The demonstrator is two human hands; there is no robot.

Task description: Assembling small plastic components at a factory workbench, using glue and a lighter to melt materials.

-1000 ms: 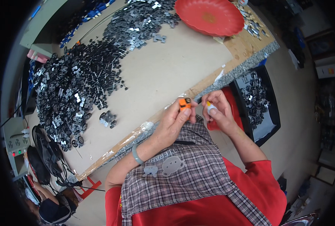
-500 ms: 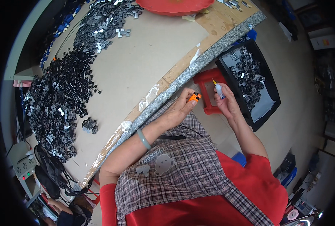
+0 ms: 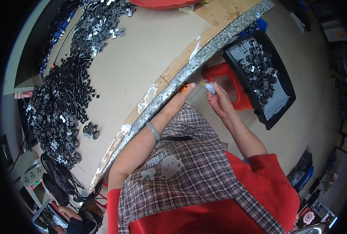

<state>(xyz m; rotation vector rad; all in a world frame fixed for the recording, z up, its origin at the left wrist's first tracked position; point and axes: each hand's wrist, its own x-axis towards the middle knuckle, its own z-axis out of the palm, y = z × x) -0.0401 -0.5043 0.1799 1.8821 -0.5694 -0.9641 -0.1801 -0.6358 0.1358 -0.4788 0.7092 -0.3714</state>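
My left hand (image 3: 181,98) is closed on a small orange-and-black plastic piece (image 3: 184,87), close to the stone edge of the table. Much of that piece is hidden by the thumb and hand. Pinched in the fingers of my right hand (image 3: 221,103) is a small white squeeze bottle (image 3: 210,88) with a thin yellow nozzle. The nozzle points left toward my left thumb, a short gap away from it. Whether anything comes out of the tip is too small to tell.
Loose black wheel-and-axle parts (image 3: 60,109) and grey metal-looking pieces (image 3: 99,27) are heaped on the table (image 3: 134,58) to the left. A black tray (image 3: 284,84) of wheeled parts rests by a red stool (image 3: 239,95). A red basin (image 3: 165,3) stands far off.
My left hand has turned, bringing the orange-and-black piece nearer the table edge and more out of sight. My right hand has carried the squeeze bottle left, closer to it.
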